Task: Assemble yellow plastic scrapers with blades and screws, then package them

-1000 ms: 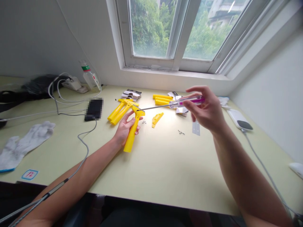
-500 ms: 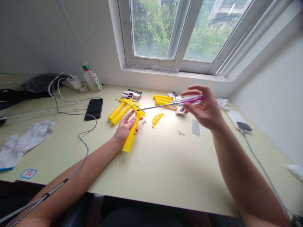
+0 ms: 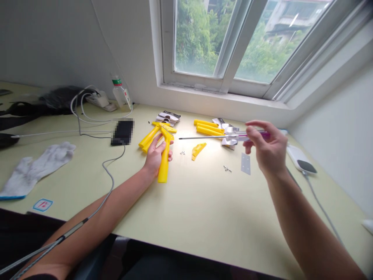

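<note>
Overall, on the pale green desk [image 3: 204, 202], the left hand [image 3: 155, 157] closes its fingers [image 3: 166, 143] around a yellow plastic T-shaped handle [image 3: 164, 171], held upright near the middle. Farther right, the right hand [image 3: 266, 146] pinches a long steel screwdriver with a clear purple handle [image 3: 221, 137] in its fingertips [image 3: 253, 130], the tip just right of the yellow head. Beyond lie a flat metal plate [image 3: 245, 163] and tiny silver screws [image 3: 227, 168].

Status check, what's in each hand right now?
Left hand: yellow plastic scraper, gripped upright. Right hand: screwdriver, purple and clear handle, shaft level. Screwdriver tip just off the scraper's head, not touching.
</note>
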A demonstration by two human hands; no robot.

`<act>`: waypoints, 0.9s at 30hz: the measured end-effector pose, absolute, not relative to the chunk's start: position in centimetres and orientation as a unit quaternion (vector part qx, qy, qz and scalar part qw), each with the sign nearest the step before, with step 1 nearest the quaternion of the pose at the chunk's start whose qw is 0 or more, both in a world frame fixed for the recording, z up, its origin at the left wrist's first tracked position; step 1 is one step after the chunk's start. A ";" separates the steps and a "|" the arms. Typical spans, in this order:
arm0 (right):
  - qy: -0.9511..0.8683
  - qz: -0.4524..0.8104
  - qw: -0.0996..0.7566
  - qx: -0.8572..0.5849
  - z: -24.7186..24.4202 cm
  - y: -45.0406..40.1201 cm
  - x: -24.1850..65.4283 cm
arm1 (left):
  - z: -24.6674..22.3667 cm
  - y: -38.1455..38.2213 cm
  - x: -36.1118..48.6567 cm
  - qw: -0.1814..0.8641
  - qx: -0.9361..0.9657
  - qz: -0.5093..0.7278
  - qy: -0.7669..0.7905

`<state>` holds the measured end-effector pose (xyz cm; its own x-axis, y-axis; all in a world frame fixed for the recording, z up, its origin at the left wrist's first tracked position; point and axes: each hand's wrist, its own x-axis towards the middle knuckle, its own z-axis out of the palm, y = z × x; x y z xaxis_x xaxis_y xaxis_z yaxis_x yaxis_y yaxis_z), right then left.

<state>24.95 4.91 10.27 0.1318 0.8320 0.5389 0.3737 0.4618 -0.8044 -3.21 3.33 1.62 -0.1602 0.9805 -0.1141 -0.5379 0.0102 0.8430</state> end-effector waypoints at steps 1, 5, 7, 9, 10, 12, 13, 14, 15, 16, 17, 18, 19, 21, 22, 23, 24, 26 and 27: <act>-0.636 0.215 0.554 -0.492 9.5 4.1 25.0 | 1.6 3.4 -3.2 0.574 0.269 0.658 0.407; -0.708 0.241 0.416 -0.518 4.6 -0.4 24.6 | 1.7 3.4 -3.1 0.540 0.286 0.677 0.411; -0.756 0.207 0.354 -0.511 2.2 -2.3 24.3 | 1.9 3.2 -2.9 0.523 0.314 0.679 0.410; -0.800 0.166 0.294 -0.496 0.6 -3.5 24.0 | 2.2 3.1 -2.8 0.500 0.348 0.681 0.406; -0.819 0.151 0.266 -0.485 0.2 -3.7 23.9 | 2.3 3.0 -2.7 0.489 0.367 0.680 0.405; -0.843 0.138 0.232 -0.465 0.2 -3.7 23.5 | 2.4 2.7 -2.5 0.468 0.410 0.669 0.406; -0.844 0.143 0.233 -0.462 0.5 -3.5 23.3 | 2.4 2.5 -2.3 0.457 0.435 0.657 0.412; -0.836 0.161 0.245 -0.464 1.0 -3.2 23.0 | 2.4 2.3 -2.2 0.443 0.467 0.640 0.420; -0.819 0.197 0.267 -0.467 1.6 -2.8 22.8 | 2.4 2.0 -2.0 0.421 0.507 0.618 0.429; -0.794 0.248 0.296 -0.470 2.2 -2.3 22.6 | 2.3 1.8 -1.8 0.386 0.557 0.594 0.434; -0.761 0.310 0.326 -0.467 3.0 -1.7 22.3 | 2.4 1.6 -1.5 0.337 0.614 0.567 0.434; -0.725 0.372 0.358 -0.457 3.8 -0.9 22.1 | 2.4 1.5 -1.3 0.278 0.672 0.537 0.427; -0.690 0.423 0.386 -0.443 4.5 -0.1 21.8 | 2.5 1.5 -1.2 0.214 0.726 0.507 0.413; -0.652 0.465 0.415 -0.432 6.1 1.6 21.5 | 2.7 1.8 -0.9 0.102 0.798 0.454 0.382; -0.644 0.475 0.415 -0.434 6.7 2.5 21.3 | 2.9 2.1 -0.8 0.064 0.817 0.436 0.372; -0.642 0.487 0.402 -0.436 7.3 3.3 21.2 | 3.0 2.4 -0.7 0.041 0.826 0.424 0.369; -0.644 0.493 0.389 -0.437 7.7 4.1 21.1 | 3.2 2.6 -0.6 0.030 0.829 0.419 0.370; -0.650 0.505 0.369 -0.432 8.3 5.2 21.0 | 3.6 3.1 -0.5 0.045 0.823 0.419 0.382; -0.650 0.510 0.366 -0.428 8.4 5.7 20.9 | 3.8 3.3 -0.4 0.063 0.818 0.420 0.389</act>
